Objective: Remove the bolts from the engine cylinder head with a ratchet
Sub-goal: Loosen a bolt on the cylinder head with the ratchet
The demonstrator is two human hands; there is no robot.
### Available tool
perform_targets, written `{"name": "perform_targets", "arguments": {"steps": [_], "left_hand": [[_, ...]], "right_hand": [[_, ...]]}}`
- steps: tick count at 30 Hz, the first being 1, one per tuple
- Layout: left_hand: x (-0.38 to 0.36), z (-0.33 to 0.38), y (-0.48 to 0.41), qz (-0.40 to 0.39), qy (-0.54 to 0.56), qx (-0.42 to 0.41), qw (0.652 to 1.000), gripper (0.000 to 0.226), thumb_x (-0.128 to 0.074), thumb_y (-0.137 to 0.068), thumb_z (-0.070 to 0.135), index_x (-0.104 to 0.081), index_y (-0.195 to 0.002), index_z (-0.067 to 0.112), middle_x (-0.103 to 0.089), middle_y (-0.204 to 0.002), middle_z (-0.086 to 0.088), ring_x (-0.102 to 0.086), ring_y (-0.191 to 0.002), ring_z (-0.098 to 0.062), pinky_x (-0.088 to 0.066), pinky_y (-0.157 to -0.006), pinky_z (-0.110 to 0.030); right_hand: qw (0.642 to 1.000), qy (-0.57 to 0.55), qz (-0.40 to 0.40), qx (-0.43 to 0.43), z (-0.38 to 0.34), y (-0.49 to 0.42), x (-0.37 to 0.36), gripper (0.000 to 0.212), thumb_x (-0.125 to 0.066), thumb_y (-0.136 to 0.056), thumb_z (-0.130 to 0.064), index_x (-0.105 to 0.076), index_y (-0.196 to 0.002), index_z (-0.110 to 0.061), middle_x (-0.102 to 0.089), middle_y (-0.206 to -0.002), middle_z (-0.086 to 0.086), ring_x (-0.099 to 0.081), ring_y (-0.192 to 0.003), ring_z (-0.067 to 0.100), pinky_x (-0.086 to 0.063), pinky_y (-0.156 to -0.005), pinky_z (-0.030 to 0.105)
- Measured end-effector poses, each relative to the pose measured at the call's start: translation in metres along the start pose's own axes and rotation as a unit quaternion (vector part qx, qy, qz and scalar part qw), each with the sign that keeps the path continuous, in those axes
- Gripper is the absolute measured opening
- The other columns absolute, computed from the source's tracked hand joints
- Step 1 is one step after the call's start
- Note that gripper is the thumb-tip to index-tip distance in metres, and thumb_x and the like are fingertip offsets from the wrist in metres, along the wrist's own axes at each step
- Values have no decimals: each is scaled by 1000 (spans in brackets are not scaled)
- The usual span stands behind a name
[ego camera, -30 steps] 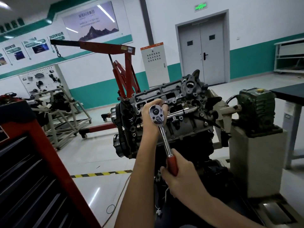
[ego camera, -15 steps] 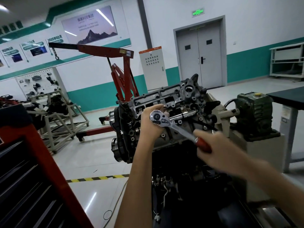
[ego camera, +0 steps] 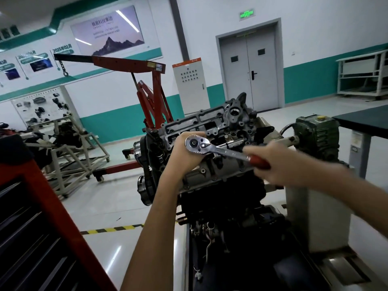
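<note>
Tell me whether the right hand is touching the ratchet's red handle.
Touching. The head view shows the right hand wrapped round the ratchet's red handle, whose far end vanishes into the fist; motion blur softens the fingers.

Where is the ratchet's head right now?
In the head view, centre frame, the ratchet head sits in front of the cylinder head, held by the left hand; the right hand grips the red handle.

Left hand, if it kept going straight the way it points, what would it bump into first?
The left hand points up and away, wrapped around the ratchet. Going straight on, it would likely hit the grey engine right behind it first. It may already touch it, but depth is unclear.
</note>
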State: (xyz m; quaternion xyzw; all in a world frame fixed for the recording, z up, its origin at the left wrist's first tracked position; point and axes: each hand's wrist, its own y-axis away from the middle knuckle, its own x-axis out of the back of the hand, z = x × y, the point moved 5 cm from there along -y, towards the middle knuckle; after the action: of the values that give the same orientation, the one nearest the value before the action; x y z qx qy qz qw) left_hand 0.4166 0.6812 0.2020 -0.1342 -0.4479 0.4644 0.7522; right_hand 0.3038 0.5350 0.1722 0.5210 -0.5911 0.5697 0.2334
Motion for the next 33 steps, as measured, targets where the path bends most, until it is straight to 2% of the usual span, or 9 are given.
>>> {"name": "perform_targets", "arguments": {"steps": [2,4,8,14,20,22,25,29,33], "left_hand": [[-2,3,-2,-12,-19,-7,1000,47,-63,-82,-6,-42,-58,28,-43,-55,7,-37,-56,-10,-34,-56,-26],[-4,2,2,38,8,-14,999,45,-62,-82,-7,-43,-59,27,-43,-57,4,-37,-57,-9,-32,-57,-26],[-8,-5,8,156,91,27,983,44,-57,-82,-15,-41,-56,17,-36,-53,-1,-33,-47,-1,-30,-49,-12],[-15,1,0,128,78,37,988,50,-53,-80,-16,-26,-54,18,-22,-52,2,-23,-43,-4,-18,-48,-15],[0,-3,7,64,45,-2,997,10,-61,-81,-10,-58,-73,-15,-42,-62,-29,-30,-55,-30,-30,-55,-6],[-2,2,5,30,19,-27,999,22,-59,-81,-8,-51,-63,1,-39,-56,-13,-31,-56,-21,-31,-55,-25],[-4,0,2,39,27,-12,999,33,-58,-82,-3,-41,-55,8,-37,-51,7,-32,-54,-14,-28,-57,-28],[-5,-5,7,154,102,26,982,48,-56,-81,-13,-33,-54,20,-32,-53,1,-28,-49,-5,-28,-53,-23],[-13,-5,3,188,108,60,974,41,-54,-84,-13,-37,-56,13,-30,-56,-1,-29,-48,-9,-24,-52,-23]], "right_hand": [[988,145,43,22,12,-12,25,22,-58,-80,-10,-47,-80,-29,-47,-52,-11,-48,-43,-1,-33,-44,11],[986,157,62,5,13,-9,20,19,-59,-79,-10,-49,-86,-25,-44,-52,-13,-46,-44,-3,-31,-43,8],[986,-103,105,-73,-15,22,-53,24,-60,-77,-8,-45,-82,-25,-48,-52,-6,-47,-39,5,-34,-39,11],[891,-399,168,-134,-74,19,-125,26,-58,-79,-3,-39,-71,-19,-40,-50,-5,-36,-37,6,-36,-39,22],[995,-96,8,-31,-11,12,-37,18,-57,-78,-3,-55,-92,-15,-54,-58,-5,-51,-43,7,-45,-43,21],[997,81,3,1,7,-4,2,17,-56,-81,-9,-55,-96,-17,-53,-58,-9,-53,-45,3,-45,-42,18],[982,181,55,12,14,-17,24,15,-57,-81,-14,-53,-94,-20,-52,-58,-11,-53,-50,4,-44,-47,18],[993,-30,88,-74,-5,13,-41,23,-60,-79,-12,-47,-92,-25,-52,-61,-8,-52,-47,4,-44,-46,16],[928,-312,159,-130,-59,20,-115,23,-61,-81,-9,-43,-82,-22,-45,-56,0,-40,-40,7,-37,-43,21]]}}
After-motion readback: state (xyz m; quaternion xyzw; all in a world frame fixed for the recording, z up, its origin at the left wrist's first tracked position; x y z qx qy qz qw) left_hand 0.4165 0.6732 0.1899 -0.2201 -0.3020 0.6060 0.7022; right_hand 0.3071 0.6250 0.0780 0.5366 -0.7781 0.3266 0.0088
